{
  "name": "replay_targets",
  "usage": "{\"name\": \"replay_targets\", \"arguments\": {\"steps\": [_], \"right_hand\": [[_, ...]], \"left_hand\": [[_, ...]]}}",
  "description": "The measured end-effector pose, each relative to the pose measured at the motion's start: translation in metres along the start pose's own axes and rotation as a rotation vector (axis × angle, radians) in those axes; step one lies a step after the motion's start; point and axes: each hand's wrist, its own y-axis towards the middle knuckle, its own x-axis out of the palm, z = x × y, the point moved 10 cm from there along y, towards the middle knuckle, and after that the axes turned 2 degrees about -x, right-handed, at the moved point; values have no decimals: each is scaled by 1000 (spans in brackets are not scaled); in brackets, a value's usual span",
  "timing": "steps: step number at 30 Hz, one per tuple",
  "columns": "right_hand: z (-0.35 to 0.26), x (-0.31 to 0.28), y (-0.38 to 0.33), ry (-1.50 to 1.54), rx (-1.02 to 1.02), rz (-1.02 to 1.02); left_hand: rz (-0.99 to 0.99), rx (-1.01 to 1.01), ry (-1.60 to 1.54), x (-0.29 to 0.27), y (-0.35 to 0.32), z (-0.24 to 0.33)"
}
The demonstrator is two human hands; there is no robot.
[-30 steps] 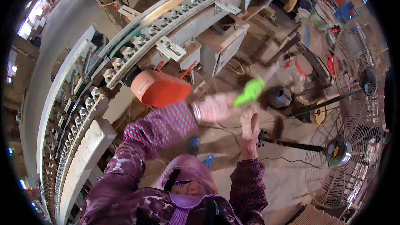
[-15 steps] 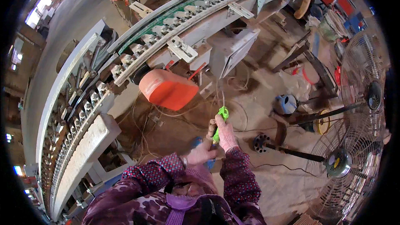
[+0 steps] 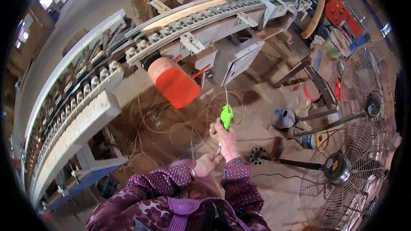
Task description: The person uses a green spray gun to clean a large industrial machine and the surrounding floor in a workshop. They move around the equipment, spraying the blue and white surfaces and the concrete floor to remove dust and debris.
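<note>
My right hand [image 3: 226,139], in a pale pink knitted glove, is closed around a bright green hand tool [image 3: 227,114] that looks like an air blow gun. A thin pale line runs from its upper end toward the machine. Just below, the tool's slim lower end reaches the fingers of my left hand [image 3: 206,163], also gloved. Those fingers are curled together; what lies between them is too small to make out. Both hands are low in front of my body, over the floor.
A curved roller conveyor [image 3: 205,19] sweeps from the left to the far right, carrying a long pale wooden board [image 3: 182,13]. An orange-red motor cover [image 3: 177,87] juts beneath it. Hoses coil on the floor. At right stand two wire-caged fans [image 3: 338,167] and a bucket [image 3: 309,141].
The view has shifted slightly. My right hand has raised the green tool's upper part, and my left hand has moved down to its lower end. The board has slid leftward along the conveyor.
</note>
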Motion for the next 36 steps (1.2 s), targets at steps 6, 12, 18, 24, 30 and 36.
{"name": "replay_targets", "arguments": {"steps": [6,12,18,24,30,36], "right_hand": [[53,-41,-57,-63,124,-80],[140,-56,-151,-209,412,-158],[220,-55,-177,-419,510,-208],[252,-37,-174,-285,506,-273],[199,3,-161,-269,258,-179],[184,26,-203,-311,116,-61]], "left_hand": [[-126,-25,-494,86,-51,-38],[-42,-38,-493,125,-142,-76],[187,578,99,125,-187,-91],[51,-148,-697,129,-205,-168],[157,-9,-547,124,-211,-240],[167,-76,-480,83,-277,-228]]}}
